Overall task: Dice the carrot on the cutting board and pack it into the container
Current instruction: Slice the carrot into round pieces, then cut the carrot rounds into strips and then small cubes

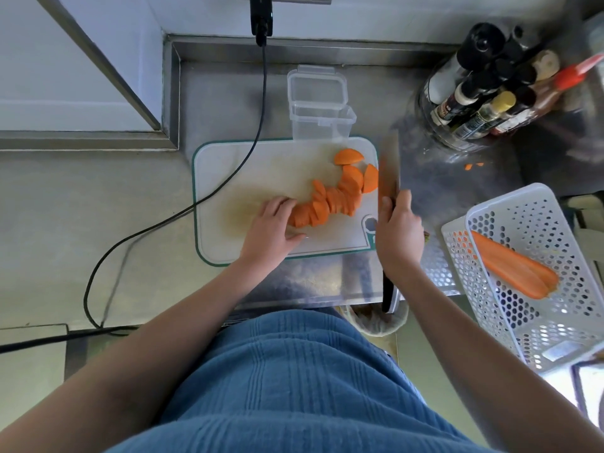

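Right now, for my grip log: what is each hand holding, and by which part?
The right hand grips the knife by its handle. The left hand holds nothing, its fingers resting on the carrot slices' left end.

A white cutting board with a green rim lay flat on the steel counter. On it an orange carrot, cut into half-round slices, ran in a leaning row, with a few slices loose near the right edge. A clear, empty container stood open at the board's far edge, its hinged lid tipped back.
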